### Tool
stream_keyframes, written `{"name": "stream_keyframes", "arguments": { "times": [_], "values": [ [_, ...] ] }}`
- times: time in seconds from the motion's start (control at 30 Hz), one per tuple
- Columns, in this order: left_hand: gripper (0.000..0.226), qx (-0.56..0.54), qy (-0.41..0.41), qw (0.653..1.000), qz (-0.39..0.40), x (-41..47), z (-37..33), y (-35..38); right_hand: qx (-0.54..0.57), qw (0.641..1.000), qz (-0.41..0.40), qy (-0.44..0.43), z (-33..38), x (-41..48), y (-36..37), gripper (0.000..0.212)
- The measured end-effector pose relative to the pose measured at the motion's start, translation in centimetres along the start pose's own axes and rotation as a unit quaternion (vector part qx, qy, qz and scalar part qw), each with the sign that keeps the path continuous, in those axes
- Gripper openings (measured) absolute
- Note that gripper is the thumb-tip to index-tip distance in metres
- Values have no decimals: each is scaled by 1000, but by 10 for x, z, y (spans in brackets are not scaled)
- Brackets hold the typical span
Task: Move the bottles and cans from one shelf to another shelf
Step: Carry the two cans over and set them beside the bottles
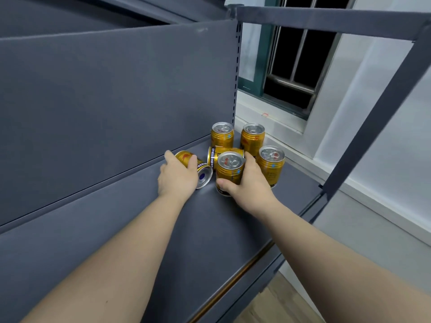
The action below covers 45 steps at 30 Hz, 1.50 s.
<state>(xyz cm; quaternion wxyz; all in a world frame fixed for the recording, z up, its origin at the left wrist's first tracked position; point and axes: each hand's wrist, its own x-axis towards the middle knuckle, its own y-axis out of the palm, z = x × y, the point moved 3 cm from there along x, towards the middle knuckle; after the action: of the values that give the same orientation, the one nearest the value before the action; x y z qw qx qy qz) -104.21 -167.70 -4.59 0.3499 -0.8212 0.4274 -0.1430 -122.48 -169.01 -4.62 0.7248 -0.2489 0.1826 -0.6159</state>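
My left grip (pixel 178 177) wraps the toppled gold can (pixel 201 169) at frame centre, its long axis running upper left to lower right, base toward me. My right grip (pixel 250 183) clasps the upright can (pixel 229 170) just beside it on the shelf (pixel 210 229).

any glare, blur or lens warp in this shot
Head view: wide-angle warp slants the frame bar; mild glare on the upright can in the right hand and the lying can in the left hand, neither blurred; window reads pure black.
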Motion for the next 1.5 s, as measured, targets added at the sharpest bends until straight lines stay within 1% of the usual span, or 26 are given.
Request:
{"name": "stream_keyframes", "arguments": {
  "times": [0.07, 0.17, 0.3, 0.37, 0.43, 0.5, 0.7, 0.83, 0.93, 1.03, 1.13, 1.3, 1.4, 1.5],
  "values": [
    [79, -15, -23, 1000, -6, 6, 0, 6, -9, 1000, -7, -7, -1, 3, 0, 90],
    [81, -27, -42, 999, -13, 9, -2, 12, -50, 999, -16, -14, -2, 5, 2, 86],
    [76, -34, -50, 998, -12, 12, -5, 16, -69, 997, -30, -11, 2, 6, 5, 84],
    [69, -41, -50, 998, -13, 14, -5, 16, -76, 996, -34, -11, 3, 6, 6, 84],
    [60, -41, -40, 998, -11, 15, -6, 14, -80, 996, -36, -12, 3, 6, 6, 84],
    [57, -30, -18, 999, -3, 13, -6, 13, -78, 996, -37, -12, 3, 5, 6, 84],
    [78, -73, 84, 994, 20, -4, -3, 3, -53, 998, -44, 0, 5, 3, 7, 79],
    [86, -101, 114, 986, 69, -18, 7, -1, -43, 998, -42, 7, 8, -3, 6, 75],
    [90, -102, 133, 982, 89, -28, 15, -3, -42, 998, -44, 6, 9, -9, 4, 77],
    [93, -92, 138, 981, 100, -38, 25, -6, -45, 998, -45, 3, 10, -15, 1, 77],
    [93, -90, 142, 980, 106, -47, 32, -7, -36, 998, -43, 8, 11, -21, 2, 72],
    [85, -119, 125, 982, 74, -48, 26, -7, -39, 999, -35, 13, 12, -24, 4, 68],
    [79, -78, 122, 988, 47, -47, 22, -5, -41, 998, -39, 16, 11, -24, 5, 68],
    [81, -52, 129, 989, 42, -48, 22, -4, -35, 998, -45, 16, 9, -23, 7, 65]
  ]
}}
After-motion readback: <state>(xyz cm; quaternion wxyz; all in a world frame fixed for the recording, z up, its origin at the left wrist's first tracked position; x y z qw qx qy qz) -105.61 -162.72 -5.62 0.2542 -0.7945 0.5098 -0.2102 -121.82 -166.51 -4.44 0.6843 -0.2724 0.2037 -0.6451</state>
